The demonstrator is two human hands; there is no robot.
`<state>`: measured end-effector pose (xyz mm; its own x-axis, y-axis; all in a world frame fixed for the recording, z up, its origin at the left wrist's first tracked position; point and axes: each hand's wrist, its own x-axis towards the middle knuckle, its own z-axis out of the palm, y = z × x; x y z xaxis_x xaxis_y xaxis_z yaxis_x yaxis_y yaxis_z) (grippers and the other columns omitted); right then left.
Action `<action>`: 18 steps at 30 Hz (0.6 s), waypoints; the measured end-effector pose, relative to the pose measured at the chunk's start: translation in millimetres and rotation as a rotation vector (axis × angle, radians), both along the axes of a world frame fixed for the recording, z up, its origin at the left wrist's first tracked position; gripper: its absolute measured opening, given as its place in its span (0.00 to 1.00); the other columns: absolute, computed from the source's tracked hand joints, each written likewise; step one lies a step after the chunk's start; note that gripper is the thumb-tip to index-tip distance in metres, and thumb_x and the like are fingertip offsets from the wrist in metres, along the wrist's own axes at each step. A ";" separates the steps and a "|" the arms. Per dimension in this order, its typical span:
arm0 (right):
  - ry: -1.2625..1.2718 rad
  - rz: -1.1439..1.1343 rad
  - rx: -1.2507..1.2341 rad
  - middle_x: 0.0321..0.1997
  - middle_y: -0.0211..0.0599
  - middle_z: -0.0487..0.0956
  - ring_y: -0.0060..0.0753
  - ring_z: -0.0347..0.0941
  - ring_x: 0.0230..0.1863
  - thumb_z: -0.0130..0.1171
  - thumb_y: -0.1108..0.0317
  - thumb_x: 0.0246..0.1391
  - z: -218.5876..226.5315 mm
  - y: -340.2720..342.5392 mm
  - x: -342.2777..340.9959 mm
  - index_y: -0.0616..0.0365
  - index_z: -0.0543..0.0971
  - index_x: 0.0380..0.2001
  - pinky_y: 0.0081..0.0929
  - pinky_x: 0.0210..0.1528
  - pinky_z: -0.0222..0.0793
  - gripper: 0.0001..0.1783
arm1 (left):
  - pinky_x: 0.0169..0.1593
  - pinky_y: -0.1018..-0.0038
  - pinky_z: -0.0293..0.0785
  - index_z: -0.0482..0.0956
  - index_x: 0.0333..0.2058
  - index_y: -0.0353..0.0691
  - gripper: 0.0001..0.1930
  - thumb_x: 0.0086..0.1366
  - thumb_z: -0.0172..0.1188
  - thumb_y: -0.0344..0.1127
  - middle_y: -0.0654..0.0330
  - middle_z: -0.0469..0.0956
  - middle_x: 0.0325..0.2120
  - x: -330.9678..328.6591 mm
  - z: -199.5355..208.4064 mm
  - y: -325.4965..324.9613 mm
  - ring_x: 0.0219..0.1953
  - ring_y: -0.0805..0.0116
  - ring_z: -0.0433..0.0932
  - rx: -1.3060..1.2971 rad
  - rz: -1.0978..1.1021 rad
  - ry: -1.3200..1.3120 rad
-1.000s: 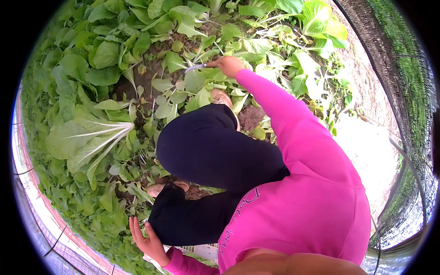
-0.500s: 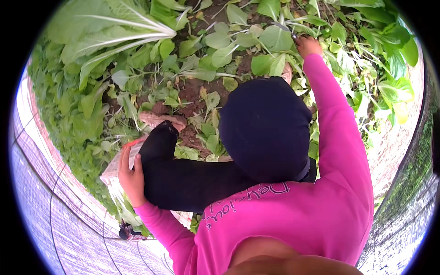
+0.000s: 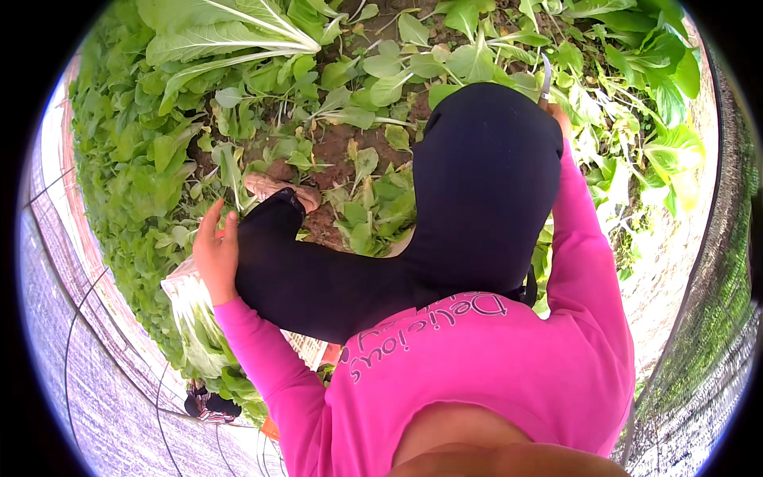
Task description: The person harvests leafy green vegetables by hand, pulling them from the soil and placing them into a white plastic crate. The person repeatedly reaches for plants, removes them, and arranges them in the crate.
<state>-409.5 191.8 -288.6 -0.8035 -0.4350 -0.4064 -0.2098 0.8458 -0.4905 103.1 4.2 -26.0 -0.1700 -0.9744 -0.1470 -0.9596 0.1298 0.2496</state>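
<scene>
My right hand (image 3: 561,119) is closed around the handle of a small curved knife (image 3: 547,78), partly behind my raised right knee. The blade points away from me over the leafy greens (image 3: 469,60). My left hand (image 3: 216,256) is beside my left knee with its fingers apart, holding nothing. Just under it stands a pale crate (image 3: 183,270), mostly covered by my arm. Leafy heads with white stalks (image 3: 195,334) lie at the crate. A big leafy head with long white ribs (image 3: 262,36) lies at the far left.
A dense bed of greens (image 3: 127,183) runs along the left. My shoe (image 3: 282,191) rests on brown soil among loose leaves. Mesh netting (image 3: 691,342) rises at the right, and more stands at the left. Another person (image 3: 211,405) is small in the lower left.
My right hand has drawn nearer with the knife, whose blade has swung to point away from me. My right knee has extended farther forward. My left hand has lifted slightly beside my left knee.
</scene>
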 end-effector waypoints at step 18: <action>-0.098 -0.258 -0.402 0.27 0.39 0.80 0.29 0.75 0.28 0.67 0.53 0.36 -44.3 106.6 5.4 0.66 0.78 0.29 0.26 0.37 0.70 0.25 | 0.48 0.76 0.69 0.77 0.45 0.35 0.15 0.61 0.59 0.36 0.56 0.79 0.41 -46.8 120.2 73.3 0.43 0.71 0.75 -0.351 -0.083 0.212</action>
